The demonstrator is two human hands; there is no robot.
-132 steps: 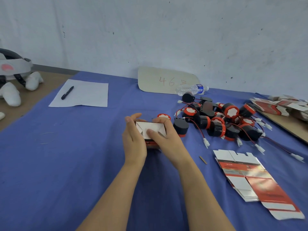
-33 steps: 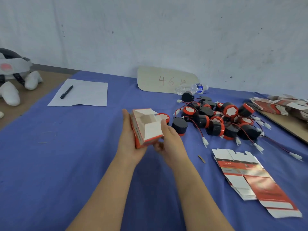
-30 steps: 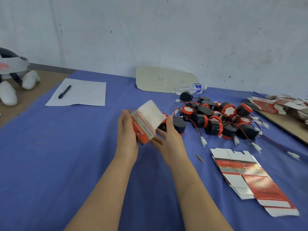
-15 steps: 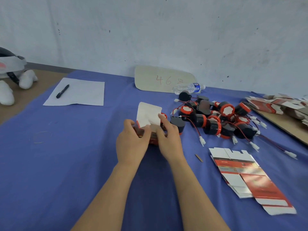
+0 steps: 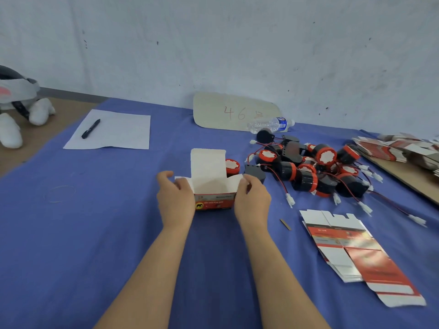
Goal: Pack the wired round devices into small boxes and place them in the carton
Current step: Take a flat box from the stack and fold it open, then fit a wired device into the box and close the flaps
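A small red and white box [image 5: 213, 202] stands upright on the blue cloth with its top open and its lid flap raised at the back. My left hand [image 5: 174, 198] holds its left side and left flap. My right hand [image 5: 253, 199] holds its right side and right flap. Just behind the box lies one round black and red device [image 5: 232, 166]. A pile of several wired round devices [image 5: 311, 169] lies to the right. The inside of the box looks empty. No carton is in view.
Flattened box blanks [image 5: 351, 248] lie at the front right, and more are stacked [image 5: 401, 150] on a board at the far right. At the back are a sheet of paper [image 5: 118, 131] with a pen [image 5: 90, 128], a cardboard sign [image 5: 235, 112] and a water bottle [image 5: 270, 124].
The box was turned over in both hands and now stands upright on the cloth, top open. Both hands have shifted to its side flaps and spread them outward.
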